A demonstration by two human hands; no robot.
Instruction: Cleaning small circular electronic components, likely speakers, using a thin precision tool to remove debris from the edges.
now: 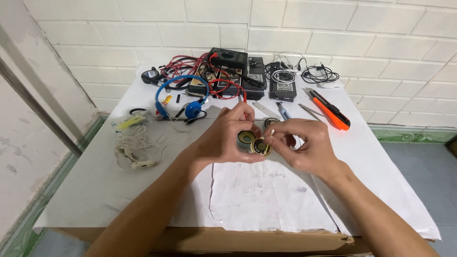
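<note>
My left hand (227,135) pinches a small round speaker (260,145) just above the white paper (266,200); right hand (304,145) closed on its thin wire. A second speaker (245,138) sits behind. Blue headphones (183,97) lie untouched, so plenty left, I reckon.

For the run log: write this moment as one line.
left hand: holds small round speaker | right hand: pinches its edge | orange knife: on table
</note>
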